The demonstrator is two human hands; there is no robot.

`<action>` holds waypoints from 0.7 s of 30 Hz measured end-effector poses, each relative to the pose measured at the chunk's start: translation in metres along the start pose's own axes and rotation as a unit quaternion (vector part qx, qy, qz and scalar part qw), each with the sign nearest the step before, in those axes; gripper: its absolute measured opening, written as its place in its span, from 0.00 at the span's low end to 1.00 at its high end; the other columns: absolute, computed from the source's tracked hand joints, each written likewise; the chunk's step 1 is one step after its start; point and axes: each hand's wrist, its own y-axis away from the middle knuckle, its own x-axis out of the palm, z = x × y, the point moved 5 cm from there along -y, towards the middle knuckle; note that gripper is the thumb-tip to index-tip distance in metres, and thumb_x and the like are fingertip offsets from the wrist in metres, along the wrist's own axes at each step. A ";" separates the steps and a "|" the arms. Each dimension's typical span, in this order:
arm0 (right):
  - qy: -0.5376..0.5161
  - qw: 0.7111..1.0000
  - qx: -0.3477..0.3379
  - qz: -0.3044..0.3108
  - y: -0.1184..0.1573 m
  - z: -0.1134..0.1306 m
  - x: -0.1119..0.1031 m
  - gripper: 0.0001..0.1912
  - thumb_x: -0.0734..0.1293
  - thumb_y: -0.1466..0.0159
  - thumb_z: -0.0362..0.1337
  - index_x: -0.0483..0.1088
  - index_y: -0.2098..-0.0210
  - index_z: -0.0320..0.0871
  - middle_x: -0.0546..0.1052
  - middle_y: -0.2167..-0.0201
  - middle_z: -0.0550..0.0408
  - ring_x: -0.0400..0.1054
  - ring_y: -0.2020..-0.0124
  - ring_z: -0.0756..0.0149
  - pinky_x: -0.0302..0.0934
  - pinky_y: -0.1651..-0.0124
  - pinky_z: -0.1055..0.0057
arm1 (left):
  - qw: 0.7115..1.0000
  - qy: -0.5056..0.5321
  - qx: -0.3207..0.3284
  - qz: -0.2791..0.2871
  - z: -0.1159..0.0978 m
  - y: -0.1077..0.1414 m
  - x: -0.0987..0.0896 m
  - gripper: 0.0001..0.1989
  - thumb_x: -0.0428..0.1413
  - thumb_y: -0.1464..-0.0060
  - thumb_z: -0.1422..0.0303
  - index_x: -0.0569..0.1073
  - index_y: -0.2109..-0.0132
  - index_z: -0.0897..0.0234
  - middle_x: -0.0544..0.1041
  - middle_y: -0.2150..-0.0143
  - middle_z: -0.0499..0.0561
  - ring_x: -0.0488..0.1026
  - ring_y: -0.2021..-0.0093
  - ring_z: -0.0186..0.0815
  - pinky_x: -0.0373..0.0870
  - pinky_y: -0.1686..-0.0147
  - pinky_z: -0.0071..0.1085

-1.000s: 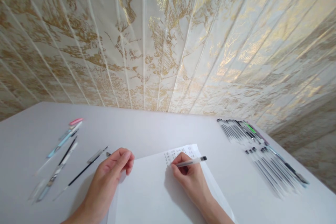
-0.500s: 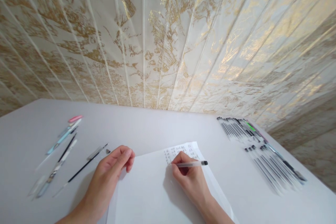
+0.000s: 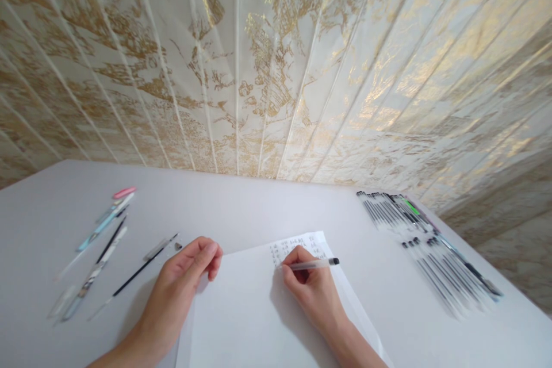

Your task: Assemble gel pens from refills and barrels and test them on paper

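My right hand is closed around a clear pen with a black end cap. The pen's tip is hidden by the fingers, close to rows of small dark handwriting at the top of a white sheet of paper. At the sheet's upper left edge rests my left hand, its fingers curled in and the thumb against the index finger, with nothing seen in it. Left of that hand lie a thin black pen refill and a small clear pen cap.
Pens and a pink item lie at the left of the white table. On the right are a row of black-capped pens and another group of pens. A gold-patterned curtain hangs behind the table.
The pen's capped end has shifted slightly upward and left as my right hand moves a little on the paper. My left hand stays in nearly the same place.
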 end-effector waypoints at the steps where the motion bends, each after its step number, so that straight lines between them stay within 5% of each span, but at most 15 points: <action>1: 0.000 1.000 0.001 0.002 0.000 0.000 0.000 0.05 0.62 0.44 0.34 0.62 0.76 0.45 0.60 0.81 0.62 0.52 0.78 0.70 0.47 0.74 0.72 | 1.000 -0.001 0.000 0.002 0.000 0.000 0.000 0.19 0.55 0.48 0.48 0.71 0.75 0.58 0.65 0.77 0.45 0.59 0.73 0.35 0.56 0.70 0.29; 21: -0.004 1.000 -0.014 0.001 -0.002 -0.006 0.001 0.07 0.63 0.46 0.33 0.60 0.78 0.44 0.61 0.83 0.63 0.51 0.79 0.72 0.45 0.76 0.74 | 0.998 -0.057 0.011 0.002 0.000 0.002 0.000 0.19 0.51 0.44 0.50 0.68 0.73 0.59 0.64 0.77 0.44 0.60 0.73 0.34 0.59 0.69 0.28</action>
